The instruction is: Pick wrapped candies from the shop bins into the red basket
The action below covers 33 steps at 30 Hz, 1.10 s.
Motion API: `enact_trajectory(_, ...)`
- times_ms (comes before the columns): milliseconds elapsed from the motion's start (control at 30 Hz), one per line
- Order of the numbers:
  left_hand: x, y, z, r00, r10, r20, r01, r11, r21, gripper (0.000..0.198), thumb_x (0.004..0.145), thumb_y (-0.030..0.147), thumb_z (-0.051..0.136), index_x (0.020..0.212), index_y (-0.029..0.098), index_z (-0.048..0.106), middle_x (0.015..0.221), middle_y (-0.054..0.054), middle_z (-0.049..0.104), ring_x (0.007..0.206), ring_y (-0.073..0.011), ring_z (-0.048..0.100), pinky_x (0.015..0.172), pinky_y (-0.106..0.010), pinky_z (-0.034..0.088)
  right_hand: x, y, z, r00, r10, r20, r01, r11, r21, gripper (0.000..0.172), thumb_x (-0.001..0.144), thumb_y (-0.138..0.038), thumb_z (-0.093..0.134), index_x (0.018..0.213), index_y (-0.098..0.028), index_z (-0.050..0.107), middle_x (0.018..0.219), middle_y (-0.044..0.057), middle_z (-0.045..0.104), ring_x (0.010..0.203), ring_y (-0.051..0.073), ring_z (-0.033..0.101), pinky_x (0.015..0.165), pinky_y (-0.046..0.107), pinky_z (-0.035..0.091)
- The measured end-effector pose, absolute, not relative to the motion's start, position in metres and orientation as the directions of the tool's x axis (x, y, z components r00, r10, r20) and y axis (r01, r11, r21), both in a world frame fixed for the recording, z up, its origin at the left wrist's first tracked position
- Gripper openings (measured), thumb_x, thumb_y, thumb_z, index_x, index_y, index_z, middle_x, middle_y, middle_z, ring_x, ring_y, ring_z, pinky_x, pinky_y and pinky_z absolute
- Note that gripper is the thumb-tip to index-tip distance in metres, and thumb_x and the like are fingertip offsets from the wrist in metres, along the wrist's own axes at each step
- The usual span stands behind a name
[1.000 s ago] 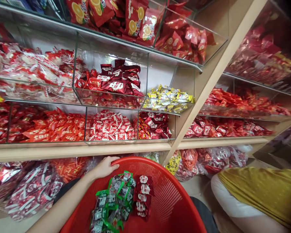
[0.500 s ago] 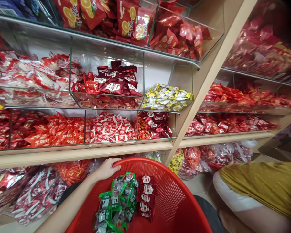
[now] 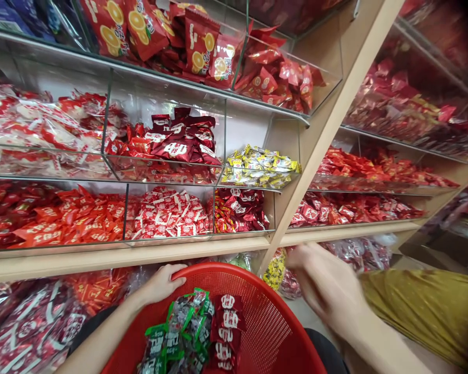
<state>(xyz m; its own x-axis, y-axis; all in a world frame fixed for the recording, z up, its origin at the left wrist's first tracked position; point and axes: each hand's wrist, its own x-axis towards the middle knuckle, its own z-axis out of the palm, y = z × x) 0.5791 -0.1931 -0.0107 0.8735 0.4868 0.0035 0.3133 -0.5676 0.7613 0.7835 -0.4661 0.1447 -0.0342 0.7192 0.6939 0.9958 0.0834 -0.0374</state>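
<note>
My left hand is closed over the far left rim of a red plastic basket with a perforated wall. In the basket lie green-and-clear packets of sweets and, right beside them, a strip of dark red wrapped sweets with white print. My right hand is in the air just right of the basket's far rim, below the wooden shelf edge, apart from both. It is blurred and its fingers curl away from me, so I cannot tell whether anything is in them.
Glass-fronted shelf bins hold red-and-white sweets, dark red packets and yellow-and-white sweets. A slanting wooden upright divides the shelving. Bagged sweets lie below at left. A person in a mustard garment is close on the right.
My right hand has come into view from the lower right, up beside the basket. The view has shifted slightly; my left hand stays on the rim.
</note>
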Motion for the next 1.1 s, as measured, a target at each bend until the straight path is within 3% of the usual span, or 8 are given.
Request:
enact_trajectory(100,0.579,-0.194,-0.009,0.880,0.475,0.002,0.301,-0.562,0.770,0.041,0.076,0.037,0.049,0.109,0.015,0.059,0.109,-0.005,0.064,0.097,-0.0219,0.058,0.088,-0.029,0.040,0.822,-0.418,0.130,0.154,0.819,0.552,0.988,-0.136,-0.073,0.015,0.082,-0.012,0.038,0.087,-0.020,0.050,0.081,0.004,0.056,0.078,0.017,0.052,0.068,0.027,0.040)
enact_trajectory(200,0.578,-0.194,-0.010,0.882,0.470,0.016,0.289,-0.569,0.770,0.040,0.077,0.036,0.048,0.109,0.015,0.059,0.109,-0.005,0.065,0.096,-0.0215,0.058,0.087,-0.028,0.041,0.852,-0.380,0.114,0.348,0.829,0.437,0.932,-0.357,-0.064,0.012,0.084,-0.018,0.038,0.086,-0.019,0.050,0.087,0.005,0.057,0.082,0.017,0.053,0.067,0.026,0.038)
enact_trajectory(333,0.576,-0.192,-0.016,0.879,0.477,0.021,0.293,-0.573,0.765,0.042,0.077,0.036,0.048,0.112,0.016,0.058,0.110,-0.005,0.064,0.097,-0.0215,0.058,0.086,-0.028,0.041,0.863,-0.348,0.105,0.468,0.800,0.375,0.861,-0.508,0.010,0.019,0.085,-0.035,0.044,0.083,-0.019,0.053,0.088,0.007,0.057,0.084,0.019,0.055,0.061,0.025,0.036)
enact_trajectory(433,0.576,-0.189,-0.020,0.868,0.495,0.030,0.302,-0.574,0.761,0.044,0.076,0.036,0.048,0.113,0.015,0.057,0.112,-0.006,0.063,0.098,-0.0217,0.057,0.088,-0.029,0.041,0.863,-0.334,0.102,0.547,0.765,0.341,0.815,-0.580,-0.008,0.020,0.079,-0.037,0.054,0.084,-0.017,0.055,0.091,0.009,0.058,0.084,0.021,0.057,0.060,0.027,0.036)
enact_trajectory(667,0.575,-0.191,-0.018,0.866,0.498,0.033,0.313,-0.593,0.741,0.041,0.076,0.034,0.048,0.112,0.017,0.058,0.113,-0.004,0.063,0.101,-0.0220,0.056,0.089,-0.029,0.040,0.872,-0.329,0.098,0.565,0.755,0.333,0.820,-0.556,-0.133,0.005,0.077,-0.021,0.053,0.076,-0.017,0.056,0.087,0.009,0.060,0.079,0.021,0.058,0.059,0.027,0.035)
enact_trajectory(867,0.576,-0.193,-0.013,0.872,0.490,0.018,0.316,-0.589,0.744,0.041,0.076,0.034,0.048,0.112,0.016,0.058,0.111,-0.004,0.064,0.100,-0.0224,0.057,0.088,-0.028,0.040,0.886,-0.337,0.100,0.556,0.745,0.368,0.828,-0.460,-0.319,0.017,0.076,-0.022,0.054,0.060,-0.018,0.048,0.068,0.003,0.060,0.068,0.016,0.056,0.059,0.025,0.035)
enact_trajectory(1100,0.577,-0.192,-0.015,0.878,0.479,0.018,0.300,-0.579,0.758,0.039,0.077,0.033,0.048,0.111,0.017,0.059,0.111,-0.004,0.063,0.099,-0.0219,0.056,0.089,-0.029,0.039,0.895,-0.347,0.106,0.602,0.709,0.368,0.743,-0.328,-0.583,0.023,0.081,-0.036,0.046,0.065,-0.019,0.046,0.055,0.000,0.059,0.054,0.014,0.058,0.051,0.023,0.041)
